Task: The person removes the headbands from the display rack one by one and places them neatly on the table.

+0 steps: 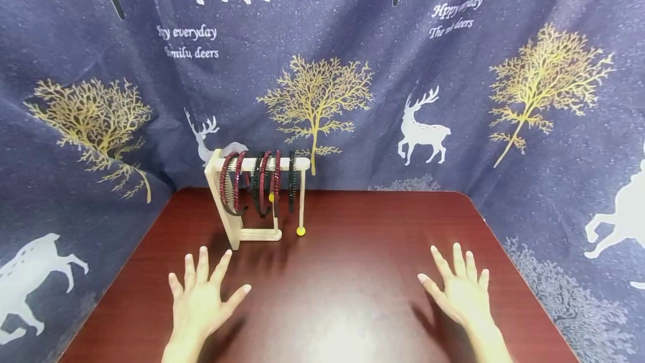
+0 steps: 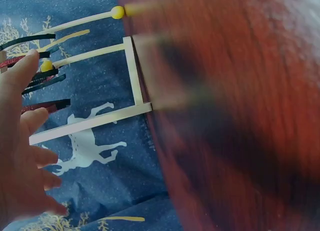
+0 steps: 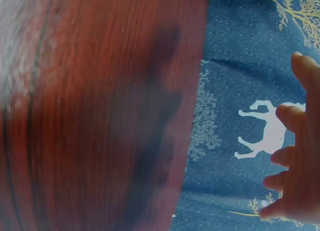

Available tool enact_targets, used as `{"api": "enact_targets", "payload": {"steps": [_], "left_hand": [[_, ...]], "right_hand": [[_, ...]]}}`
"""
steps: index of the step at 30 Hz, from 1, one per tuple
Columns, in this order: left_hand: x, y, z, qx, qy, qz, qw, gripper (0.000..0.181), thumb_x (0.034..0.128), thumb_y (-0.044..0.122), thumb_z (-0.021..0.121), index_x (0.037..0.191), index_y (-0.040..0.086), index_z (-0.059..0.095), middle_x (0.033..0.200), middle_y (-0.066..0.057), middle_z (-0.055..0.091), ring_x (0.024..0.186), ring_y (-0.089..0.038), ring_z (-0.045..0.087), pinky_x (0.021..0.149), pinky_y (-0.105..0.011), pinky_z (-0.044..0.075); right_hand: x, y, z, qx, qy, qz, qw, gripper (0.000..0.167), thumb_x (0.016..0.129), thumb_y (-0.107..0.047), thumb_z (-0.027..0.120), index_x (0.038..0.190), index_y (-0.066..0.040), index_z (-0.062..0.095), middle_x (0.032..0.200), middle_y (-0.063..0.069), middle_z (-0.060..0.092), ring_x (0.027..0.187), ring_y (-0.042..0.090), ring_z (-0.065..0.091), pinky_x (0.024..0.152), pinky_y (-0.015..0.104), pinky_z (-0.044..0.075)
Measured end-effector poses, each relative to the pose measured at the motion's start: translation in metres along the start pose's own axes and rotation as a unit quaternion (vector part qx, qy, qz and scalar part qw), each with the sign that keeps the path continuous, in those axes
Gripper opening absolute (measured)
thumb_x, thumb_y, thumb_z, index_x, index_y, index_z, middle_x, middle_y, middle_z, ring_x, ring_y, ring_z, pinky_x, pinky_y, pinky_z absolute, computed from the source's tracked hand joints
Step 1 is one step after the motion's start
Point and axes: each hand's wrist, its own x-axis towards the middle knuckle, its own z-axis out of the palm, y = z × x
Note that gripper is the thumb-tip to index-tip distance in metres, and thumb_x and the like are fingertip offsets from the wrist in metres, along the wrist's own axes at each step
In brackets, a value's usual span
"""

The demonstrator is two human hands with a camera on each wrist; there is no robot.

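My left hand (image 1: 199, 301) is spread with straight fingers above the left part of the table, holding nothing. Just beyond its fingertips stands a pale wooden rack (image 1: 259, 234). Several headbands hang from its top bar, some dark red (image 1: 237, 184) and some black (image 1: 292, 184). In the left wrist view the rack (image 2: 95, 122) appears sideways beyond the fingers, which are apart from it. On the right side my right hand (image 1: 463, 296) is likewise spread over the table and holds nothing. In the right wrist view its fingers (image 3: 292, 118) touch no object.
The dark red-brown table (image 1: 353, 251) has a shiny top with a bright reflection near the front. Two thin rods with yellow balls (image 1: 300, 231) hang down at the rack. A blue-grey cloth (image 1: 332, 32) printed with deer and trees surrounds the table's back and sides.
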Motion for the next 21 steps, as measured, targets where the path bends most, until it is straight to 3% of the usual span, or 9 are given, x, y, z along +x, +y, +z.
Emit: {"api": "enact_targets", "payload": {"steps": [7,16,21], "left_hand": [[-0.001,-0.002,-0.004,-0.017,0.045,0.005,0.9988,0.075,0.0722,0.059,0.065,0.132,0.016,0.049,0.137,-0.028,0.037,0.126,-0.046,0.028,0.093,-0.064,0.023],[0.002,-0.004,-0.005,-0.066,0.139,0.007,0.9881,0.067,0.0667,0.046,0.071,0.122,0.011,0.057,0.127,-0.024,0.050,0.116,-0.044,0.043,0.086,-0.061,0.034],[0.002,-0.005,-0.005,-0.103,0.144,-0.020,0.9840,0.064,0.0686,0.044,0.073,0.121,0.010,0.058,0.126,-0.023,0.052,0.114,-0.043,0.046,0.083,-0.062,0.035]], "right_hand": [[-0.001,-0.009,-0.001,0.032,0.045,-0.007,0.9985,0.076,0.077,-0.051,0.067,0.139,-0.016,0.040,0.138,0.029,0.035,0.117,0.049,0.037,0.083,0.066,0.032],[0.002,-0.024,0.003,0.083,0.070,0.000,0.9941,0.071,0.077,-0.043,0.070,0.136,-0.013,0.045,0.136,0.024,0.041,0.111,0.048,0.044,0.081,0.063,0.034],[0.006,-0.033,0.005,0.114,0.082,-0.002,0.9901,0.068,0.077,-0.039,0.071,0.135,-0.012,0.047,0.134,0.022,0.043,0.111,0.046,0.045,0.081,0.063,0.034]]}}
